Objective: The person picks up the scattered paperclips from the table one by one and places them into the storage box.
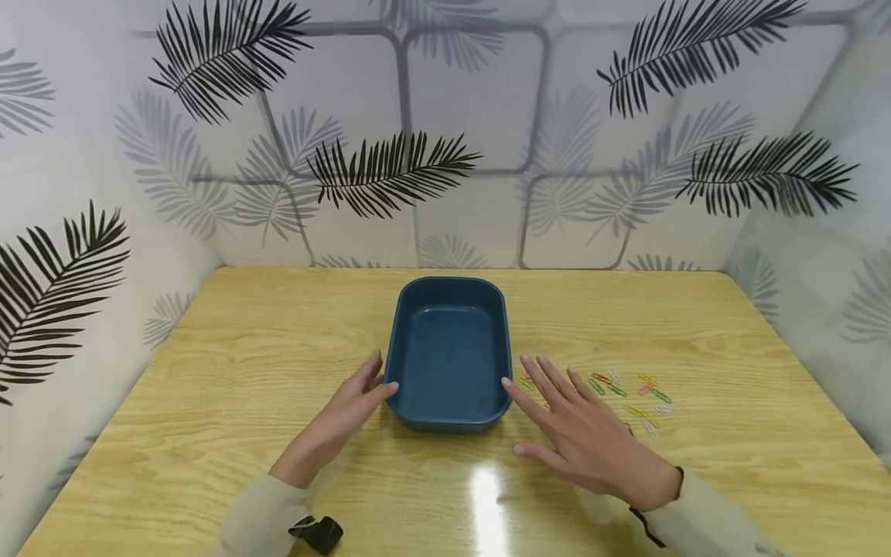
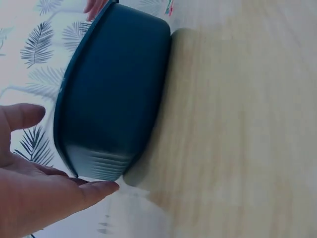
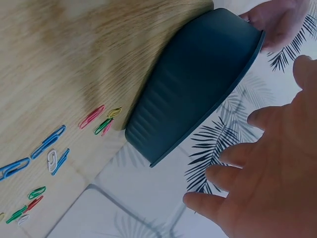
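Note:
A dark blue rectangular container [image 1: 448, 352] with rounded corners stands on the wooden table, its open top up. My left hand [image 1: 337, 424] is at its left side near the front corner, the thumb by the rim. In the left wrist view, straight fingers touch the ribbed end of the container [image 2: 116, 89], and the thumb stands apart. Beside the right side is my right hand [image 1: 588, 437], palm down, fingers spread, holding nothing. The right wrist view shows this hand [image 3: 277, 158] with a gap between most fingertips and the container [image 3: 198, 69].
Several coloured paper clips, among them a green one [image 1: 617, 391], lie scattered on the table [image 1: 278, 333] to the right, partly behind my right hand. A leaf-patterned covering [image 1: 473, 216] rises behind the table and along both sides.

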A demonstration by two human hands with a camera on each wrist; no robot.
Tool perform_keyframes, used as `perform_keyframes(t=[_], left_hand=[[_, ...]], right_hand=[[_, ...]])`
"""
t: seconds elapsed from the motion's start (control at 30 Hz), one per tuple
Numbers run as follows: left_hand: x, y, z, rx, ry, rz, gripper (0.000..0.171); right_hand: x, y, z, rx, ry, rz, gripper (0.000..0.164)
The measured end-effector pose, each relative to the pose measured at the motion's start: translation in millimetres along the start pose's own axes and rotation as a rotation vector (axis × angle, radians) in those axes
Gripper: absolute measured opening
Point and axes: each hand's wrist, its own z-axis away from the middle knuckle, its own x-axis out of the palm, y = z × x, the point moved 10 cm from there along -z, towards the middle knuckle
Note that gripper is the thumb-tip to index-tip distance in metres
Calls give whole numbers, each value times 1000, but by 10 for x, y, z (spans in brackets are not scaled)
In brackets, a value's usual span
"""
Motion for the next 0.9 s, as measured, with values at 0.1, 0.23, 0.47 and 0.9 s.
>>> perform_keyframes(t=[0.1, 0.23, 0.47, 0.9], left_hand=[[-1, -18, -6, 18, 23, 43, 66], [-18, -35, -21, 62, 43, 102, 62], [-18, -44, -43, 120, 69, 168, 60], [21, -67, -52, 155, 75, 247, 62]], right_hand=[[31, 33, -20, 16, -39, -25, 70], [58, 68, -46, 31, -75, -69, 69], [82, 99, -55, 43, -77, -105, 67], [91, 349, -115, 166, -73, -254, 65]])
